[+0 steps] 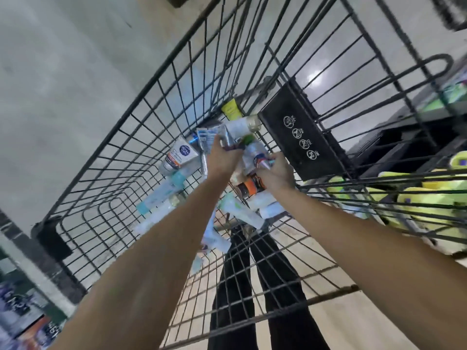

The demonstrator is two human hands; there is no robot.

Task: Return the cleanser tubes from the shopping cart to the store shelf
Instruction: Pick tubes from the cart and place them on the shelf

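Both my arms reach down into a black wire shopping cart [141,137] that holds several cleanser tubes. My left hand [222,155] grips a bunch of tubes [209,141] with silver and blue crimped ends. My right hand [275,173] holds a clear tube with a red and blue label [257,156]. A white tube with a blue round logo [177,155] lies to the left of my left hand. An orange and black tube [250,188] lies under my right wrist. Pale green and white tubes [240,208] lie between my forearms.
A black flap with white warning icons [300,132] stands at the cart's right side. A yellow tube [230,109] leans in the far corner. Yellow-green packs [424,198] fill a shelf on the right. Shelf goods [27,324] show at bottom left. The floor is pale grey.
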